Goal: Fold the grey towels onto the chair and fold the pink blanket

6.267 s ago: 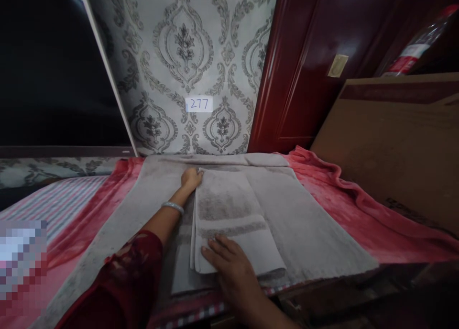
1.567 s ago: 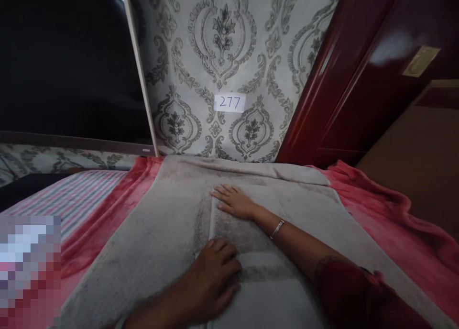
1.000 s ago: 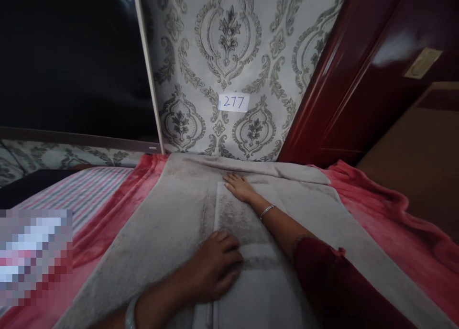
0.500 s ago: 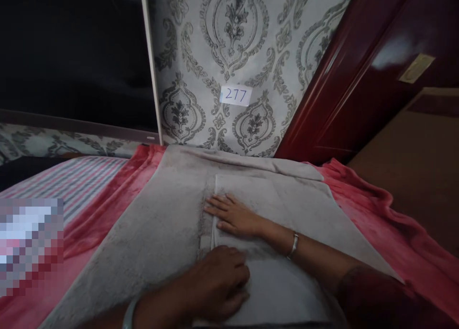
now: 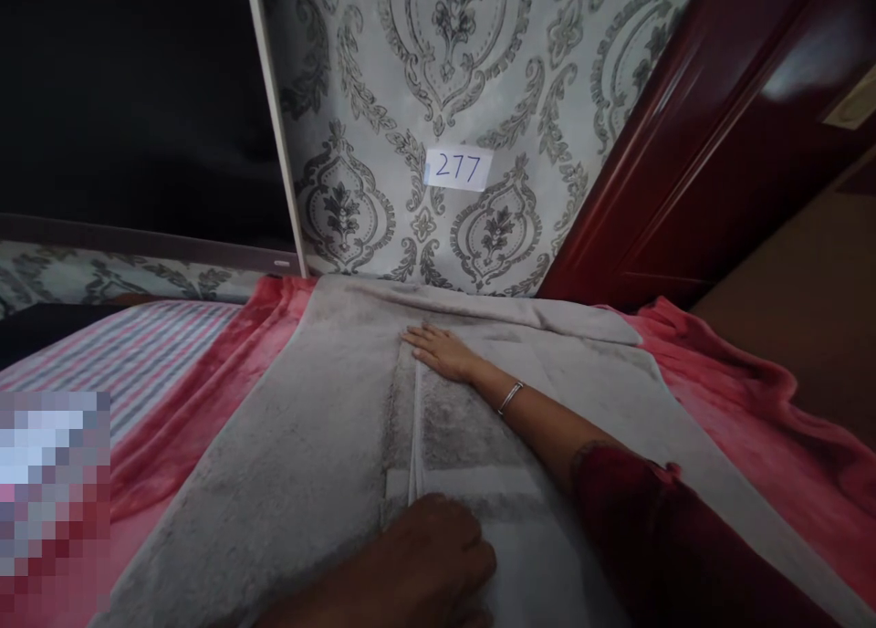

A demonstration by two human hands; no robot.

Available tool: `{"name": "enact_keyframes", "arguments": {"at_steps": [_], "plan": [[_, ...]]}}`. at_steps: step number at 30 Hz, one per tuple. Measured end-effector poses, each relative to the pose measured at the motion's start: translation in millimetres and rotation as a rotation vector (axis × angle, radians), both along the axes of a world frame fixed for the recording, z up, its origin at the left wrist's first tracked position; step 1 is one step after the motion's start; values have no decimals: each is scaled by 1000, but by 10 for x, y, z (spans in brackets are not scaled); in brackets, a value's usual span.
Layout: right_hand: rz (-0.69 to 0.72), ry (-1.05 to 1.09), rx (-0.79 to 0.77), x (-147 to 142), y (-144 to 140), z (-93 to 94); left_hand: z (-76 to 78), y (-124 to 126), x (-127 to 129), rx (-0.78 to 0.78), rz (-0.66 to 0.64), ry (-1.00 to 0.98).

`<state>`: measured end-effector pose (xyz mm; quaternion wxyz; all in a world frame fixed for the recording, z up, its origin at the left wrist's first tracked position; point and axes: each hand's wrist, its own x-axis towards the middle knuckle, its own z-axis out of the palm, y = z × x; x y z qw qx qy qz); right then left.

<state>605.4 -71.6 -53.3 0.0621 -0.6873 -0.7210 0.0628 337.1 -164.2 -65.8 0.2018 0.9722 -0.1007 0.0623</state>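
A light grey plush cloth (image 5: 469,432) lies folded flat, its layered edge running lengthwise down the left side. It rests on a larger grey plush blanket (image 5: 315,427). My right hand (image 5: 442,352), with a silver bangle at the wrist, lies flat near the far end of the folded cloth, fingers stretched out and palm down. Closer to me, my left hand (image 5: 434,555) is on the near part of the same cloth beside the layered edge. Its fingers are curled in, and whatever they may grip is hidden beneath them.
Red plush fabric (image 5: 205,427) shows along both sides of the blanket. At left is a striped cloth (image 5: 171,336) beneath a dark screen (image 5: 137,108). Patterned wallpaper (image 5: 356,162) bears a paper marked 277 (image 5: 457,168). A dark red cabinet (image 5: 684,153) stands at right.
My right hand has slid away from me along the folded cloth to its far end. My left hand has shifted slightly toward me and stays curled. The view has tilted slightly.
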Motion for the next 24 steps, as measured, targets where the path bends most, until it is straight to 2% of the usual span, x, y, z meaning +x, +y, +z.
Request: {"name": "enact_keyframes", "arguments": {"at_steps": [7,12,14,17,20,22,24], "plan": [[-80,42,51,87,96,-17,16,23,-1,-15,13,10],[-139,22,25,-58,37,153,-34,22,0,-90,16,-32],[-135,7,73,-180,-129,238,-52,27,9,-113,2,-91],[-34,-2,148,-395,-579,294,-35,69,21,-160,-21,-219],[48,9,96,-518,-1091,249,22,190,41,-182,82,-460],[19,8,38,-476,-1330,189,39,298,65,-87,207,-557],[-38,-1,10,-326,-1437,131,14,394,93,72,286,-489]]}}
